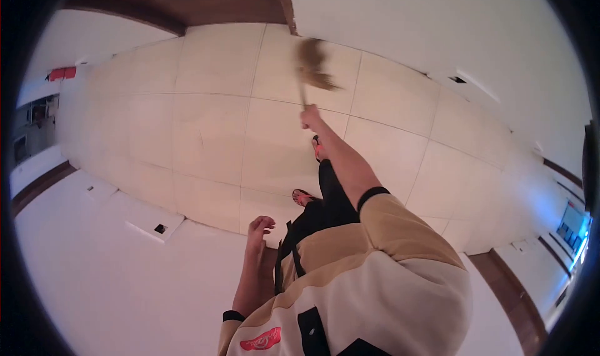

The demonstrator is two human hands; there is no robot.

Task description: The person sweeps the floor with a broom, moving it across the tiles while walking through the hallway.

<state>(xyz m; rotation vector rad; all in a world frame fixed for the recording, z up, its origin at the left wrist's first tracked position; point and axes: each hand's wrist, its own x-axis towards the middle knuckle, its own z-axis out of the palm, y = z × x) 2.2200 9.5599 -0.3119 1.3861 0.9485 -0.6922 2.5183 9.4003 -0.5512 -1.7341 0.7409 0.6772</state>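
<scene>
My right hand (310,117) is closed round the handle of a broom (312,55), with that arm stretched out ahead over the floor. The broom has brown bristles, smeared by motion, and its head is close to the foot of the wall and a door frame. Held low at my side, my left hand (260,228) carries nothing; its fingers are loosely bent, with a gap to the thumb. My feet in sandals (302,197) stand on the tiles between the two hands.
Pale floor tiles (212,131) run along a corridor between white walls. A brown door (231,3) is at the top. Wall sockets (160,228) sit low on the walls. A red thing (61,74) shows at the far left, and a bluish lit opening (572,225) at the far right.
</scene>
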